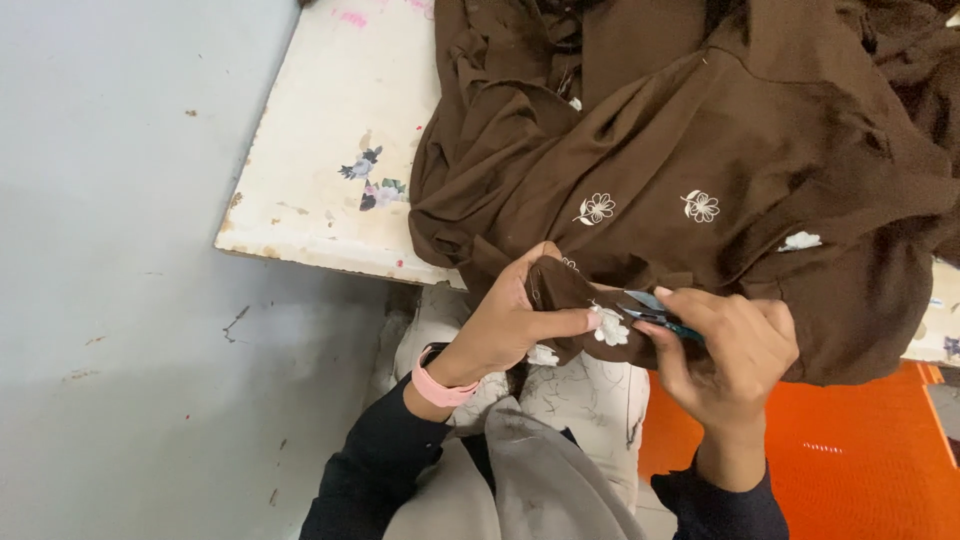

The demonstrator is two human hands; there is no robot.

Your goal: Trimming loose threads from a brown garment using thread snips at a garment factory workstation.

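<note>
A large brown cloth (720,150) with white embroidered flowers (597,208) lies heaped on a worn white table (330,130) and hangs over its near edge. My left hand (510,320) pinches a fold of the cloth beside a white flower patch (610,328). My right hand (725,350) holds small teal-handled thread snips (650,308), their blades touching the fold next to that patch. A pink band sits on my left wrist (440,385).
Grey floor (120,300) spreads to the left of the table. An orange surface (850,460) lies at lower right under the hanging cloth. My lap in light, thread-flecked fabric (590,400) is below the hands. Small floral scraps (370,180) rest on the table.
</note>
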